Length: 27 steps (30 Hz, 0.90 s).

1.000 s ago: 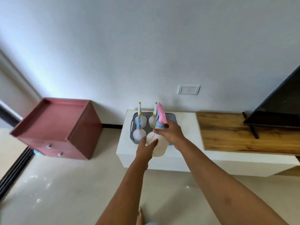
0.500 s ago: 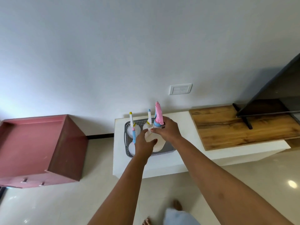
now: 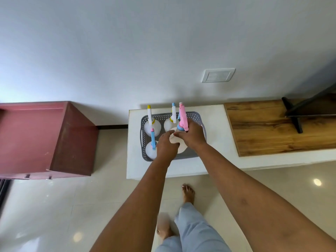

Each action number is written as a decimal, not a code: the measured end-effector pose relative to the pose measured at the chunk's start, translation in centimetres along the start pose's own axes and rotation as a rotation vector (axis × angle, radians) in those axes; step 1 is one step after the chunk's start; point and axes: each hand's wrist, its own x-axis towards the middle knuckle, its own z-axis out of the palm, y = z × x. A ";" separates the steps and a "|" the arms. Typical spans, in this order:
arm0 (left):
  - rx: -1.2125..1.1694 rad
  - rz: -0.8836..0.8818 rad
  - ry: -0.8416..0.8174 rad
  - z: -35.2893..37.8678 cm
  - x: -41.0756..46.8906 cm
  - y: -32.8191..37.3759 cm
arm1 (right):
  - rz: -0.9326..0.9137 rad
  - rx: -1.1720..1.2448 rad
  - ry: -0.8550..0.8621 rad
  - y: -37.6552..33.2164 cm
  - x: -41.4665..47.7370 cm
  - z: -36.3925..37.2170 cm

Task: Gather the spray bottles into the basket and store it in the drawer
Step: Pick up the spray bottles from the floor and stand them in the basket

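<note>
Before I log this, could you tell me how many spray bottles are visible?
4, all in the basket: yellow-topped back left, blue-topped front left, one back centre, pink-topped in both hands.

Left hand (image 3: 166,144), right hand (image 3: 192,136) — both clasped

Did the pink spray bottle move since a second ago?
Yes. The pink spray bottle went from the front of the basket to over its inside.

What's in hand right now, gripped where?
Pink-trigger spray bottle: right hand at its neck, left hand against its body, over the basket.
</note>
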 end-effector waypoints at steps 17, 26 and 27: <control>-0.057 -0.182 -0.111 3.0 6.3 -4.6 | 0.099 -0.100 -0.006 7.6 5.0 6.4; -0.024 -0.224 -0.170 4.1 7.9 -5.9 | 0.139 -0.106 0.004 9.8 6.1 8.0; -0.016 -0.230 -0.179 4.1 8.0 -6.0 | 0.143 -0.111 0.006 10.0 6.1 8.2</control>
